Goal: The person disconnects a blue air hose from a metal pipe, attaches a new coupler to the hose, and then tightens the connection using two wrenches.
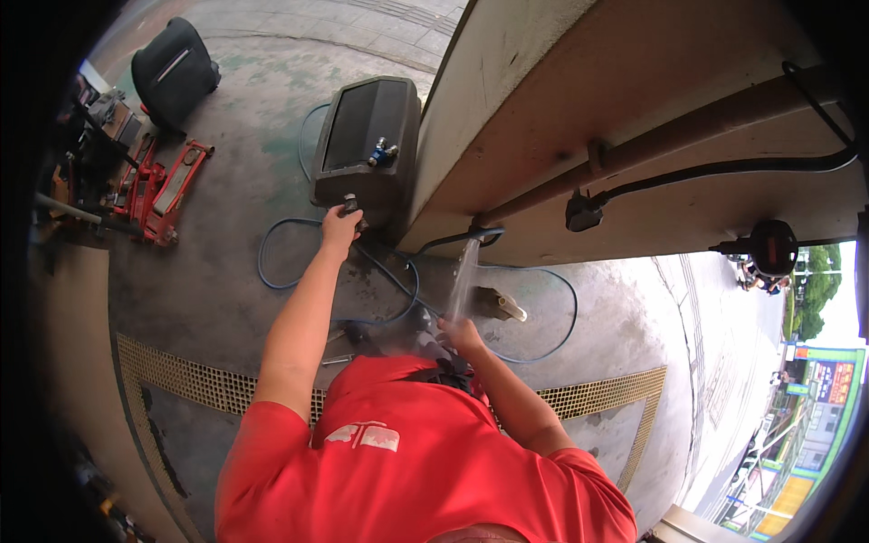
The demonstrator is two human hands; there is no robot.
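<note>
- Head view: left hand (339,226) grasps a small knob at the black machine (367,145) by the wall.
- Right hand (462,335) seems clenched on a sprayer; I cannot tell exactly.
- Better to turn the knob slowly and keep the water jet (464,276) steady.

A stained concrete floor (226,299) carries a yellow drain grate (195,380); a beige wall (543,118) bears a brown pipe (688,131). Daylight brightens the street (724,362).

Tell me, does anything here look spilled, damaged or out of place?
Water sprays upward beside the right hand, and mist hangs low there. The blue hose lies in loose loops on the concrete floor. The left hand touches the dark machine.
</note>
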